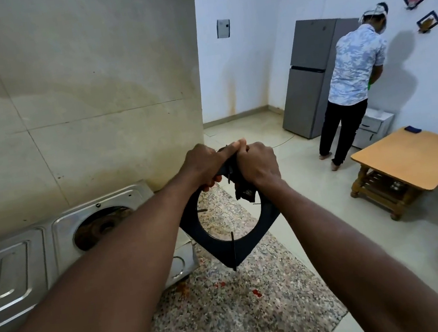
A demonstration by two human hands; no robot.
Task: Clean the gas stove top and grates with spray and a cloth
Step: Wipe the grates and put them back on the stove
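A black square grate (241, 245) with a round opening hangs in the air over the granite counter, one corner pointing down. My left hand (206, 165) grips its top corner. My right hand (258, 164) presses a dark cloth (246, 193) against the same corner, and the cloth's end dangles into the opening. The steel gas stove top (27, 260) lies to the left against the wall, its right burner (101, 226) bare and rusty with no grate over it. No spray bottle is in view.
The speckled granite counter (233, 306) carries red stains near its middle and ends at the right edge. Beyond it are a tiled floor, a wooden low table (410, 160), a grey fridge (309, 75) and a person (352, 75) standing with their back turned.
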